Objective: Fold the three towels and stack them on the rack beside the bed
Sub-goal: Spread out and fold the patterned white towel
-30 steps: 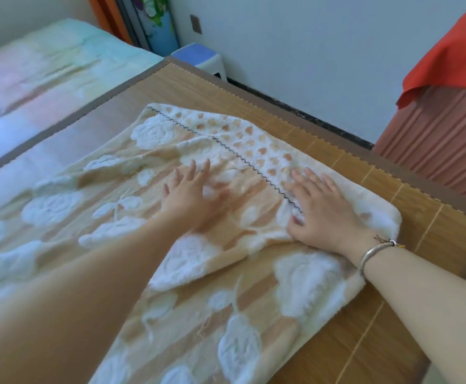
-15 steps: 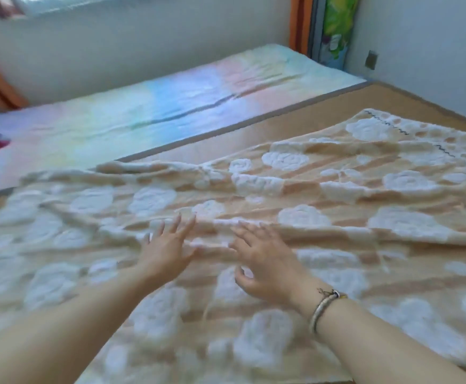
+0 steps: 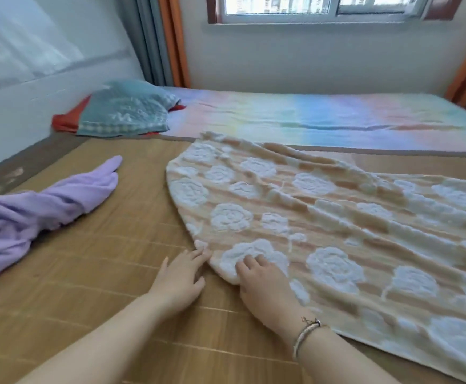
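A beige towel with white roses [image 3: 337,217] lies spread over the bamboo mat [image 3: 88,273], running off to the right. My left hand [image 3: 180,275] rests flat on the mat, its fingertips touching the towel's near left edge. My right hand [image 3: 262,281] lies on the towel's left end with fingers curled into the cloth. A purple towel [image 3: 32,212] lies crumpled at the left. A teal towel [image 3: 126,109] sits bunched at the back left. The rack is out of view.
A red cloth [image 3: 65,121] lies under the teal towel. Behind the mat stretches a pastel rainbow sheet [image 3: 323,117]. A wall with a window [image 3: 323,6] and orange curtains [image 3: 175,40] closes the far side. A white wall panel runs along the left.
The view has swung left along the towel. Both hands have slid from the towel's right end and middle to its left end. The purple and teal towels have come into sight.
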Demonstrator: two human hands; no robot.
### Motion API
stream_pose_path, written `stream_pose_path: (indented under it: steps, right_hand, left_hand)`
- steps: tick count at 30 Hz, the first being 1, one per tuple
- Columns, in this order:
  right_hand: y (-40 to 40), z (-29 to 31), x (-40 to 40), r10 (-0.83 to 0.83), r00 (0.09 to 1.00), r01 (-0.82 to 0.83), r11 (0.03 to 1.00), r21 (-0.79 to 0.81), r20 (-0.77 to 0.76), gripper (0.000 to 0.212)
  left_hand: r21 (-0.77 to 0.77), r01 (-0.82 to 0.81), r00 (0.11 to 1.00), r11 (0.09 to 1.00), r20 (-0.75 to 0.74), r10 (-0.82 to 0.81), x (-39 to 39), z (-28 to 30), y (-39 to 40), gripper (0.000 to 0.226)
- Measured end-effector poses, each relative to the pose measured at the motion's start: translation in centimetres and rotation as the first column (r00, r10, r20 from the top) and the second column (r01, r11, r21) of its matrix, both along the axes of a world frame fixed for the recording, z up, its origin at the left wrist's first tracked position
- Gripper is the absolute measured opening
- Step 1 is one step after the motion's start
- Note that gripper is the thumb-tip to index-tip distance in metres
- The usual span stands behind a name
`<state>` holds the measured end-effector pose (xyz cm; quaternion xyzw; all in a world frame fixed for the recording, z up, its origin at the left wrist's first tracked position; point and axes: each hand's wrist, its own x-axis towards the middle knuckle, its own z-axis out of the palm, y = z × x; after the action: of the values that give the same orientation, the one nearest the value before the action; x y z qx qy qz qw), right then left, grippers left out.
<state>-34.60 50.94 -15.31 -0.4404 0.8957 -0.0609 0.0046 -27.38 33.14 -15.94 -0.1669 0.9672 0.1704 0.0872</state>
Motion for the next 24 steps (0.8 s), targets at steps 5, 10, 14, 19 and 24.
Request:
stream_pose_path:
  steps: [5, 10, 14, 19, 24]
  right_hand:
    - [-0.3, 3.1, 2.8, -0.175, 0.959, 0.225, 0.948, -0.226, 0.222, 0.006]
    - [1.6, 6.9, 3.5, -0.142, 0.720, 0.495, 0.790, -0.361, 0.679, 0.018]
    - [3.6, 8.8, 3.9, -0.113, 0.655, 0.525, 0.779, -0.343, 0.747, 0.014]
    - [4.9, 9.1, 4.2, -0.038, 0.546, 0.549, 0.770, -0.324, 0.837, 0.016]
    - [4.1, 8.3, 4.2, -0.055, 0.578, 0.554, 0.759, -0.342, 0.814, 0.016]
  left_hand:
    - [0.397, -0.116, 0.952, 0.910, -0.218, 0.217, 3.9, 0.7, 2.3, 0.065]
    - [0.796, -0.304, 0.589, 0.524, -0.275, 0.760, 4.1, 2.5, 7.9, 0.074]
    - [0.945, -0.270, 0.310, -0.184, 0.266, 0.913, 2.0, 3.6, 9.4, 0.073]
    - [0.696, 0.075, 0.632, -0.714, 0.521, 0.574, 1.0, 4.4, 7.9, 0.054]
    - [0.631, 0.155, 0.619, -0.760, 0.537, 0.573, 1.4, 4.6, 4.6, 0.050]
